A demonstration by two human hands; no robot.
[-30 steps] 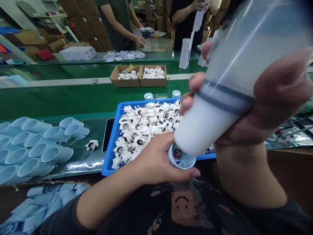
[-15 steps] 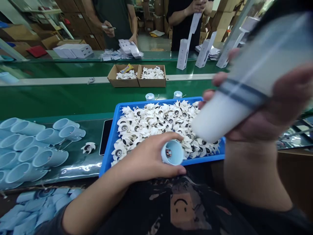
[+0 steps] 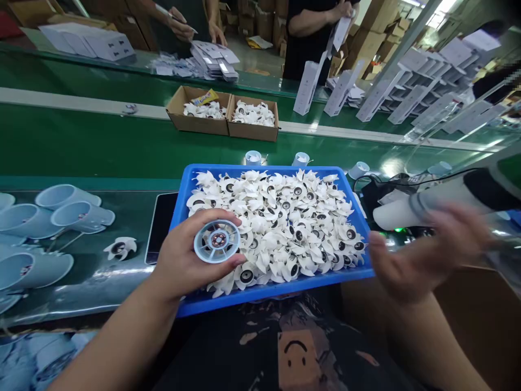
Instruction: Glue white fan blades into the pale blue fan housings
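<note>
My left hand (image 3: 191,252) is closed around a light blue fan housing (image 3: 217,241), a short tube with spokes and a copper-coloured motor centre facing up. It is held over the left part of a blue tray (image 3: 264,293) heaped with white fan blades (image 3: 280,217). To the right of the tray, my right hand (image 3: 427,250) is blurred, its thumb and fingers apart. Just behind it a white cylindrical tool (image 3: 394,213) with a dark band lies tilted; the fingers overlap it in view but do not appear wrapped round it.
Light blue housings (image 3: 36,271) stand at left, near a loose fan blade (image 3: 121,248) and a dark flat device (image 3: 160,228). Two cardboard boxes (image 3: 199,124) of white blades sit beyond the tray. Across the bench, co-workers' hands (image 3: 181,24) handle white cartons (image 3: 307,87).
My right hand has lowered the white tool to the right, and its fingers have opened. My left hand has moved left with the housing, turning its spoked end up.
</note>
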